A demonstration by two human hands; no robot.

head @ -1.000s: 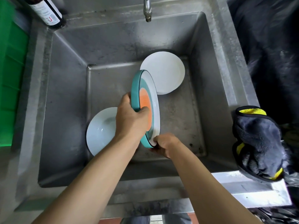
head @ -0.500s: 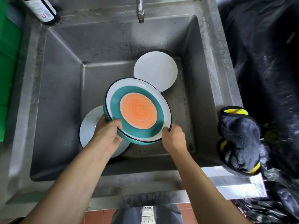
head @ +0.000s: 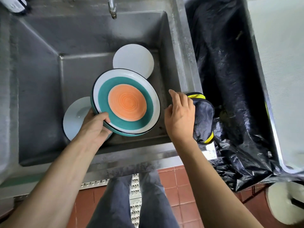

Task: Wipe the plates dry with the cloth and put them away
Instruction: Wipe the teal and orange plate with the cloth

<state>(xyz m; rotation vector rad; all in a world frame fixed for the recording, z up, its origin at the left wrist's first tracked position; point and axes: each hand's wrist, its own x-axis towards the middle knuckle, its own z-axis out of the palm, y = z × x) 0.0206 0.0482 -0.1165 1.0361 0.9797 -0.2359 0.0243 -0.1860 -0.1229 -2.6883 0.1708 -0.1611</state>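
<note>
Left hand (head: 94,127) fingers clamped on the near-left rim of the teal and orange plate (head: 125,102), thumb over the face, plate held tilted above the sink (head: 37,66) floor. Right hand (head: 180,117) fingers apart and relaxed, gripping nothing, hovering against the dark cloth (head: 203,118) draped on the sink's right rim. Two white plates lying in the sink: one (head: 133,60) behind the held plate, one (head: 74,117) partly beneath it. Likely trouble: one-handed grip on a possibly wet rim slipping, plate dropping onto the white plate below and chipping; cloth nudged off the rim towards the black plastic lining (head: 230,79) right of the sink
</note>
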